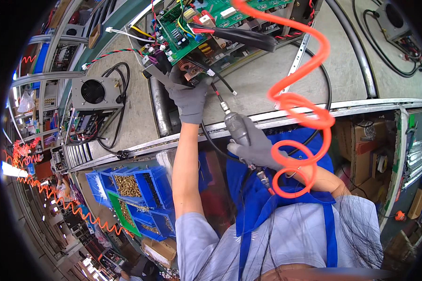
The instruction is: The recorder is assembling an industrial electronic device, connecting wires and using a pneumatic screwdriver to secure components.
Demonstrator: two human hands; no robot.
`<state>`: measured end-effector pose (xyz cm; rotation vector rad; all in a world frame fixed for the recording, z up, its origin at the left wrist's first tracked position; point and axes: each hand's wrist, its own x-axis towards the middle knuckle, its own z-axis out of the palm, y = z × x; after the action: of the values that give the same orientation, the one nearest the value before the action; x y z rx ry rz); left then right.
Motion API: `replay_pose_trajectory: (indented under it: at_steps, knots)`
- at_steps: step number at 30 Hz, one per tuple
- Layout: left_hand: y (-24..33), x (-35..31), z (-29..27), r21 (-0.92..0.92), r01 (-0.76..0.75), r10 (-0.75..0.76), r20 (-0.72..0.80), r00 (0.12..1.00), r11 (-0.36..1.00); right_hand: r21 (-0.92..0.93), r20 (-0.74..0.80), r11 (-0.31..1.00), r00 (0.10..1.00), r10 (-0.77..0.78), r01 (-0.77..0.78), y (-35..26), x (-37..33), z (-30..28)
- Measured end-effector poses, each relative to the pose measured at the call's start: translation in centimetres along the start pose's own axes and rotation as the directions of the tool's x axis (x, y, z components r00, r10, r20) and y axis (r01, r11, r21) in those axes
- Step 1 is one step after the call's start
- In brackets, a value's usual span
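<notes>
fan unit (104,95): left of circuit board (177,52) | bins (140,185): below bench (255,91)

A grey case (110,89) with a round fan (93,91) is standing at left, a black cord (122,99) looping beside it. A second case (383,25) is sitting at upper right. Lower down, blue bins (163,187) and a green bin (112,201) are holding brass-coloured parts (126,186); a cardboard box (159,250) is resting nearby. An orange coiled hose (75,208) is stretching leftward.

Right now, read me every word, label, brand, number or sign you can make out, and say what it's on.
No text is readable.
Green circuit board: any print is too small to read.
Pneumatic screwdriver: no legible marking.
Background shelves: too small and blurred.
</notes>
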<state>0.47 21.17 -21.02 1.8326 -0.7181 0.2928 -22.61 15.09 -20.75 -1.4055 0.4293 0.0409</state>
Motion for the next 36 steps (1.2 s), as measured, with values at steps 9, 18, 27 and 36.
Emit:
replay_pose_trajectory:
  at_steps: [9,18,27,36]
  knots:
    - [-3.4,0.4,-0.5,0.019,-0.014,0.015,-0.034,0.999,1.0,0.345,0.188,0.911,0.968,0.168,-0.226,-3.6,-0.7,-0.5]
    - [-1.1,1.0,-1.1,0.254,-0.131,0.132,0.012,0.991,0.958,0.381,0.218,0.9,0.966,0.136,-0.213,-2.1,0.1,-0.7]
    - [-0.8,0.9,-0.9,0.183,-0.158,0.157,0.023,0.987,0.97,0.412,0.172,0.889,0.975,0.141,-0.202,-1.3,0.0,-0.3]
    - [-2.3,1.0,-0.5,0.012,-0.085,0.085,0.003,0.996,0.996,0.342,0.182,0.922,0.976,0.123,-0.18,-1.9,0.3,0.5]
